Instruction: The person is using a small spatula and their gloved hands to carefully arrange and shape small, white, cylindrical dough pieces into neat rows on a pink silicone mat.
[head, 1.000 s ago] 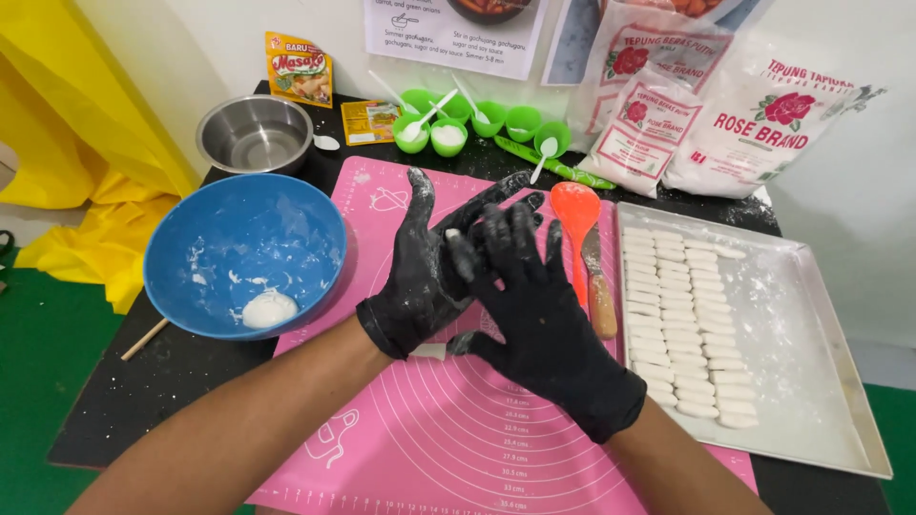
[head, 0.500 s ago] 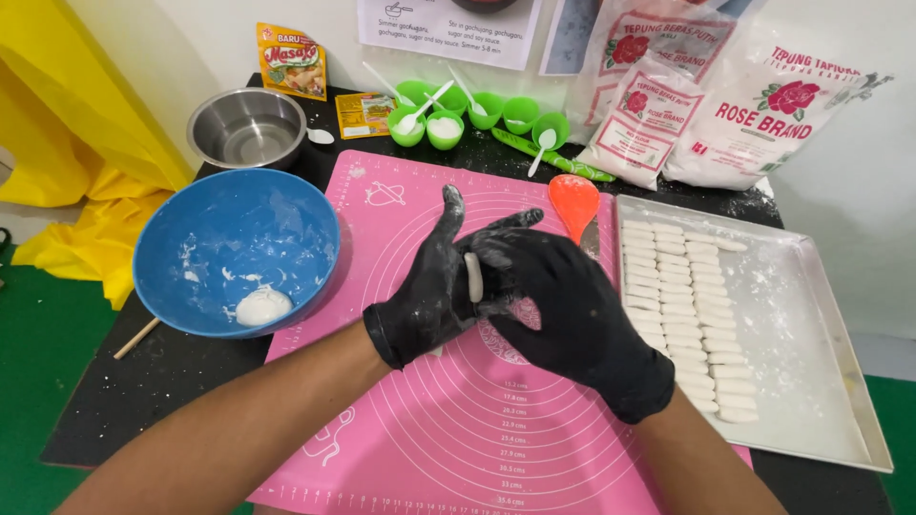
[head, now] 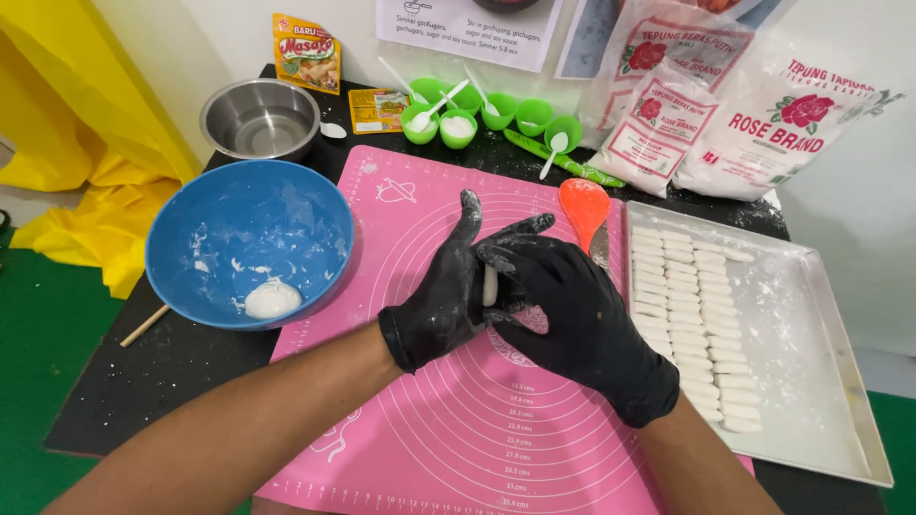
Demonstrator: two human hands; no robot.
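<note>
A small white stick of dough stands nearly upright between the person's two palms, above the middle of the pink silicone rolling mat that covers the centre of the black bench. Its long axis runs roughly from the near edge of the mat toward the far edge, tilted a little, and only a short strip of it shows in the gap between the gloves.

The left hand, in a black glove dusted with flour, lies on the dough's left side with its fingers stretched and pointing toward the far edge of the bench. The right hand, gloved the same way, presses in from the right, its fingers spread and crossing over the top of the left hand's. Both hands touch the dough, flat palm against flat palm and not curled into a fist, so neither is the nearer; the dough is pinched between them.

To the left, near the mat's left edge, sits a round blue plastic bowl with a lump of white dough at its bottom. To the right, just beside the mat's right edge, a shallow metal tray holds rows of finished white dough sticks along its left half. An orange plastic spoon lies between mat and tray.
</note>
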